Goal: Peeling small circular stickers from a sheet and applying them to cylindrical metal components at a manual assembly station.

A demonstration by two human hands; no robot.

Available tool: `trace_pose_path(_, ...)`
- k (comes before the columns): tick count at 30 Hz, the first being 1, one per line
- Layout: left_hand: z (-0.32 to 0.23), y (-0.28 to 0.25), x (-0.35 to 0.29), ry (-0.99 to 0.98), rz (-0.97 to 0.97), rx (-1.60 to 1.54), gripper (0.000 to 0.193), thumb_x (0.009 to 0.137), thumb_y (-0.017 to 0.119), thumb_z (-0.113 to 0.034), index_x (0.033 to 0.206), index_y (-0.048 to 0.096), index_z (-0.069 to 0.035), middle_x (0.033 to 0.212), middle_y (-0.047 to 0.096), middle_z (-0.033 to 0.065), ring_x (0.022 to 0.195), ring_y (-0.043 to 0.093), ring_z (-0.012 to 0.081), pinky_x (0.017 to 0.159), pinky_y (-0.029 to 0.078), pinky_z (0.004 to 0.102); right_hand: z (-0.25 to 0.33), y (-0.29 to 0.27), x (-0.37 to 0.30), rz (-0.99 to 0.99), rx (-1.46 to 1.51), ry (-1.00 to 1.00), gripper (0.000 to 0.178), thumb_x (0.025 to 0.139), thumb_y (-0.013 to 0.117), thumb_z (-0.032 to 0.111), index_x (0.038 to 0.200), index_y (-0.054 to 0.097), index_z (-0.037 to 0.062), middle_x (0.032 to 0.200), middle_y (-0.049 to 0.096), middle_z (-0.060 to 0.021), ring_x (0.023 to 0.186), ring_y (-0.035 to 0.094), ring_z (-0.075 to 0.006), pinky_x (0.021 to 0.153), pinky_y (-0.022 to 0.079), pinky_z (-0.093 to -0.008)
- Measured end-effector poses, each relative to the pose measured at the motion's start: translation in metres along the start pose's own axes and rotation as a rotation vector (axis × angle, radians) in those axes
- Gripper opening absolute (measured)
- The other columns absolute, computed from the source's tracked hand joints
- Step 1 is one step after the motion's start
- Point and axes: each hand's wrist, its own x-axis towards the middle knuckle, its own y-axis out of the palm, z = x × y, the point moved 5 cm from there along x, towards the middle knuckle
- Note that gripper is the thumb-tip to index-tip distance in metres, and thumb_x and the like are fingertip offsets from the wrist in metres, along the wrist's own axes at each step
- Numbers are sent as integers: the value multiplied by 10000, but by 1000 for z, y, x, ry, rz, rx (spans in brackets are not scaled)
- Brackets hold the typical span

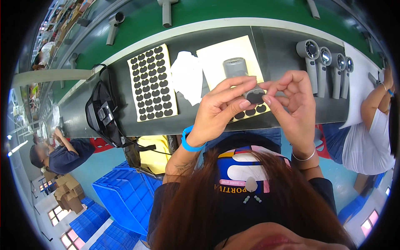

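**Both hands close on a small grey fan above the counter**

Long reddish-brown hair and a dark printed shirt fill the lower middle of the frame, nearest the lens, with the person's forearms rising from them toward the centre. Left hand (218, 110), a blue band at its wrist, and right hand (293, 104), a thin bracelet at its wrist, meet just above centre around a grey handheld fan (239, 73). The fan's round ribbed head points toward the top of the frame while its dark lower end sits pinched between the fingers of both hands, which are narrowly closed on it; it appears to be held up off the counter (283, 50) so that this end faces the person, probably for close work on it.

Directly beneath the hands lies a pale yellow sheet (216, 54) with a few dark pads left along its near edge. A fuller sheet of dark rounded pads (152, 83) lies left of centre, within easy reach, and a crumpled white paper (187, 77) lies between the two. Four matching grey fans (327, 66) lie side by side at upper right. A black bag (98, 112) sits at the counter's left end, and blue crates (125, 204) are stacked at lower left. Other workers sit at the far left and far right.
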Motion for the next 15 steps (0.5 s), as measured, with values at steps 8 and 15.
trace_pose_path(8,-2,1,0,0,6,8,315,939,516,-21,1248,560,25,1327,474,190,1162,548,269,906,563,356,1,1,0,-4,-6,-13,340,821,608,-109,1057,409,34,913,586,-94,1028,613,-199,795,515,-244)
trace_pose_path(15,-2,1,-1,-12,2,-10,311,937,510,-3,1241,561,34,1326,471,192,1168,542,273,912,561,363,2,2,-1,-10,-45,-16,347,815,606,-111,1057,408,39,909,589,-91,1013,614,-182,770,514,-230)
